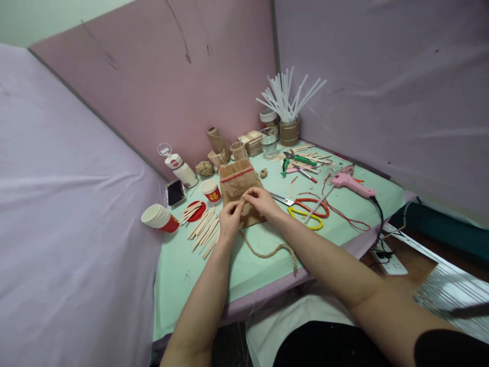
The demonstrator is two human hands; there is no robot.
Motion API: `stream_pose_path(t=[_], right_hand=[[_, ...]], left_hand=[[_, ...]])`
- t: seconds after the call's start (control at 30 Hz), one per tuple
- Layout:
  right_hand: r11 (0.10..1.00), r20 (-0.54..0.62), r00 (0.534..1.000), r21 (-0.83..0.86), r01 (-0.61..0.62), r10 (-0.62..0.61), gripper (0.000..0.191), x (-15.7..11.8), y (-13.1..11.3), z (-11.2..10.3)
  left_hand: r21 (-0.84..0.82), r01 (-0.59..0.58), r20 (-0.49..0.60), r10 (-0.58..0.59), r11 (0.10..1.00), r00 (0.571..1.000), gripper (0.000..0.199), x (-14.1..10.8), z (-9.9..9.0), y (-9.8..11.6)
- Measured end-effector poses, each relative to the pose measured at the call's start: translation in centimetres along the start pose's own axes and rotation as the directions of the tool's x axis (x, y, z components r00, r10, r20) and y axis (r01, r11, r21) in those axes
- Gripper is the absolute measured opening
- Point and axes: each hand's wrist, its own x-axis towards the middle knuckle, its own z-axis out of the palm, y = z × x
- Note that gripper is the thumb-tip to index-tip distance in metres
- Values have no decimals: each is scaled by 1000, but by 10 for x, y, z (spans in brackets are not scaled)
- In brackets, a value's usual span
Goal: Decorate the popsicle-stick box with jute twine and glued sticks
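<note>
My left hand (231, 216) and my right hand (260, 200) meet fingertip to fingertip over the front of a brown box-like craft piece (239, 178) with a red trim line. Both are pinched around the end of a braided twine cord; the exact grip is partly hidden by the fingers. The rest of the cord (267, 254) curves over the green tabletop to its front edge. Scissors with red and yellow handles (310, 210) lie open right of my right hand. Wooden sticks (206, 232) lie loose left of my left hand.
Stacked paper cups (159, 218), a single cup (211, 190), a phone (175, 193) and a white bottle (184, 172) stand or lie left. Behind are a water glass (269, 143) and a jar of white glue sticks (289, 131). Green-handled pliers (297, 160) and a pink glue gun (353, 184) lie right.
</note>
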Motion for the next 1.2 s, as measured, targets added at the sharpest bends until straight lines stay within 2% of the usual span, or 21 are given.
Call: stream_pose_path(t=[0.17,0.27,0.43,0.57,0.7,0.8,0.87,1.0,1.2], right_hand=[[998,-59,997,-22,-59,57,24,-1,1,1],[997,-55,996,35,-63,65,25,-1,0,1],[989,-47,997,135,-58,65,27,-2,-3,1],[977,-39,993,183,-106,115,30,-1,-5,1],[963,19,991,233,-136,136,30,1,-4,0],[982,112,990,158,-102,85,24,1,-2,0],[994,114,993,99,-38,26,19,2,1,-1],[996,-4,996,-11,86,-86,14,5,5,-2],[982,-117,987,-167,88,-108,13,4,6,-3]], left_hand=[[-14,-32,-11,31,999,999,21,0,1,-4],[-16,-32,-3,32,999,999,21,1,1,-6],[-50,41,23,-40,998,999,25,3,1,-8],[-110,81,-18,-84,991,996,27,6,2,-15],[-249,126,16,-126,960,992,29,7,3,-17],[-373,158,65,-144,914,987,32,6,3,-13],[-418,170,91,-145,892,985,34,5,3,-9],[-414,202,165,-145,887,976,35,3,3,-3],[-351,185,199,-120,918,973,30,3,5,-8]])
